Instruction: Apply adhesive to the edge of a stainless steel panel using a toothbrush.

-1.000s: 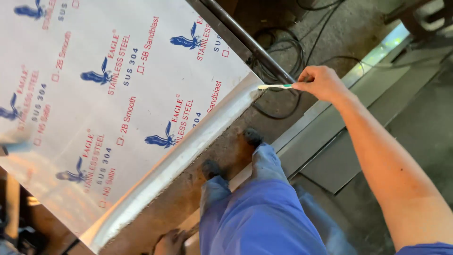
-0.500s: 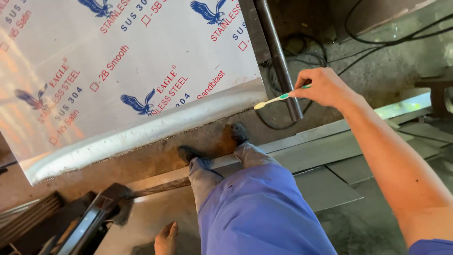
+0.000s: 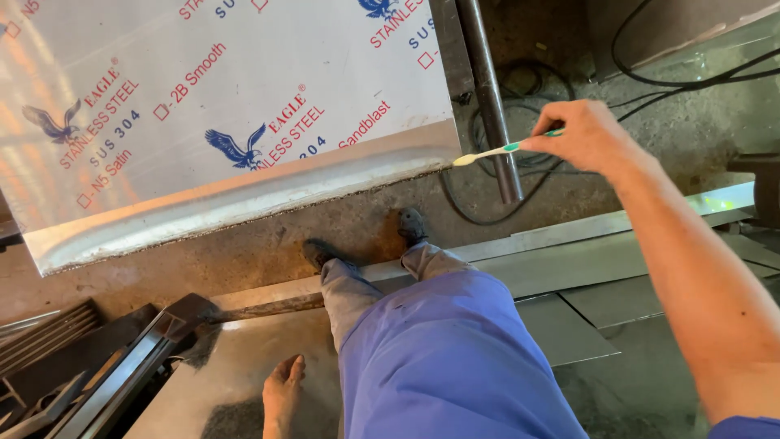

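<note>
Workshop floor, dusty concrete, metal offcuts and black cables lying about. Toothbrush (image 3: 496, 151), white with a green grip, sits in the right hand (image 3: 587, 136), fingers pinched closed on the handle end, bristle head pointing left and touching or nearly touching the lower right corner of the steel sheet (image 3: 244, 130). Sheet is large, covered in white printed protective film, bare curved edge along the bottom. Just behind the brush head a dark metal pipe (image 3: 490, 97) runs up and away. Left hand (image 3: 283, 392) rests low on a flat metal plate (image 3: 244, 366), fingers loosely open, holding nothing. Blue trousers (image 3: 447, 358) and dark shoes (image 3: 410, 223) fill the lower middle; more flat steel strips (image 3: 569, 244) lie to the right, a dark metal frame (image 3: 122, 366) lower left. To brush that edge well, judging from the pose: keep the bristles flat on the bare rim, short strokes along the seam, wrist steady, stay off the film.
</note>
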